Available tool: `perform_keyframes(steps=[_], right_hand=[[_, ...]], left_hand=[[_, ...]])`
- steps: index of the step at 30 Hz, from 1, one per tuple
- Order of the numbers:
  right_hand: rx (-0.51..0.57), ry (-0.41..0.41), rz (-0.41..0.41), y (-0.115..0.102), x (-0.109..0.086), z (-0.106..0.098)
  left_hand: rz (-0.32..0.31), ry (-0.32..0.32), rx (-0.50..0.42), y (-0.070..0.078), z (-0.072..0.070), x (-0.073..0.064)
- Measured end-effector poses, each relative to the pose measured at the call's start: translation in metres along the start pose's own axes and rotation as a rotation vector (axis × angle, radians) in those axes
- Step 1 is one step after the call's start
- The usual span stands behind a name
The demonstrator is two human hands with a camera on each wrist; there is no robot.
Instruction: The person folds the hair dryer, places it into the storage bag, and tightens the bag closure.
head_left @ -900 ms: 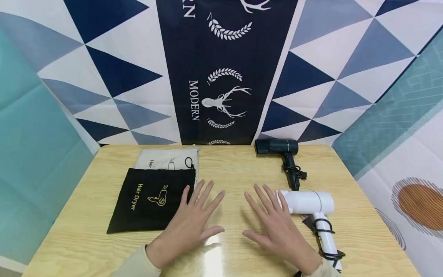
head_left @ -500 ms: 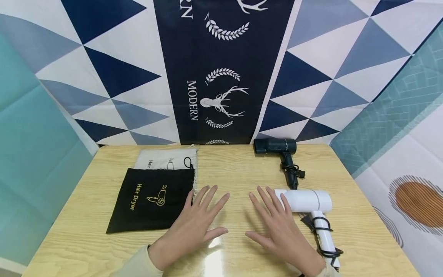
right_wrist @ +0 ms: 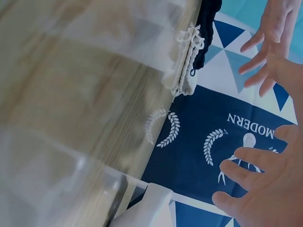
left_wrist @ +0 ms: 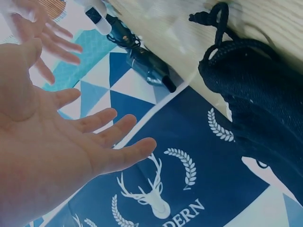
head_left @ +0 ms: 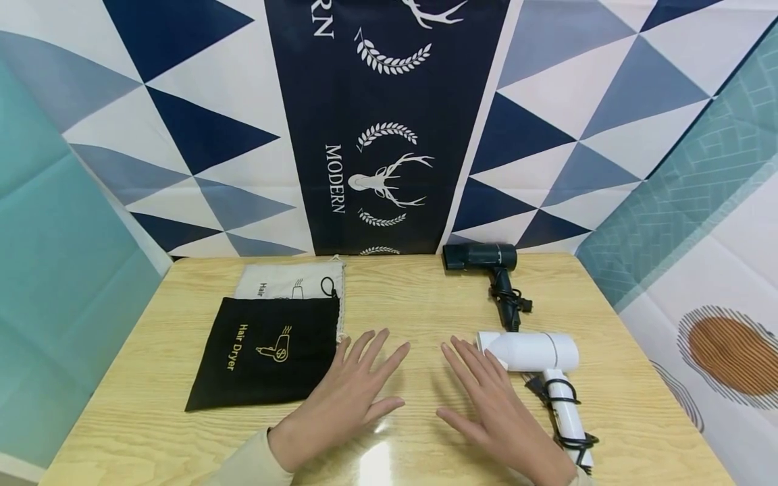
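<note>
The left hand lies flat and open over the wooden surface, fingers spread wide. It holds nothing. The right hand is the same: flat, open, fingers spread, nothing in it.

The white hair dryer is the closest thing to the right hand. It lies just beside that hand, on the side away from the left hand. Its fat round body lies across, with the nose end right by the fingertips of the right hand; whether they touch is hard to tell. Its handle runs back toward the person, with a black cord wrapped around it. The right hand is much nearer to this dryer than the left hand is.

The black bag with gold "Hair Dryer" words lies just beside the left hand, on its outer side. Its edge is very near the left fingers. A white bag peeks out from under the black bag, farther from the person.

A dark hair dryer lies past the white hair dryer, near the patterned cloth wall, well apart from both hands.
</note>
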State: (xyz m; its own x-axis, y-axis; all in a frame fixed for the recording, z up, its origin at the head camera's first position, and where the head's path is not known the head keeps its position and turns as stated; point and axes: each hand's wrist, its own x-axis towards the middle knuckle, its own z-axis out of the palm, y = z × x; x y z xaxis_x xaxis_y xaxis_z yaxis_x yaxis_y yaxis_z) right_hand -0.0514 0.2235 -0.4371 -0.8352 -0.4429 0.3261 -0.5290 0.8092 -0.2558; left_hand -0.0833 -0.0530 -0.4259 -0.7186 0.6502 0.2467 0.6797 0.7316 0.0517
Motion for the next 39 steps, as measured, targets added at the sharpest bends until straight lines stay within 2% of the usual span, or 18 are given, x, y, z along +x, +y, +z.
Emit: perform_keyframes(steps=[6,20,25,29,34,39], right_hand=[[0.009,-0.003,0.025,0.001,-0.004,-0.002],[0.024,0.028,0.013,0.007,-0.006,-0.007],[0.104,-0.027,0.113,0.005,-0.013,-0.009],[0.179,-0.059,0.166,0.003,-0.018,-0.010],[0.154,-0.022,0.196,0.006,-0.023,-0.015],[0.137,0.003,0.232,0.011,-0.030,-0.021]], left_hand=[[0.015,-0.013,-0.012,0.003,0.003,0.003],[0.048,-0.017,-0.021,0.009,0.006,0.012],[0.058,-0.016,0.003,0.009,0.008,0.016],[0.074,-0.001,0.021,0.010,0.010,0.024],[0.098,0.026,0.060,0.016,0.011,0.041],[0.119,0.008,0.037,0.025,0.009,0.054]])
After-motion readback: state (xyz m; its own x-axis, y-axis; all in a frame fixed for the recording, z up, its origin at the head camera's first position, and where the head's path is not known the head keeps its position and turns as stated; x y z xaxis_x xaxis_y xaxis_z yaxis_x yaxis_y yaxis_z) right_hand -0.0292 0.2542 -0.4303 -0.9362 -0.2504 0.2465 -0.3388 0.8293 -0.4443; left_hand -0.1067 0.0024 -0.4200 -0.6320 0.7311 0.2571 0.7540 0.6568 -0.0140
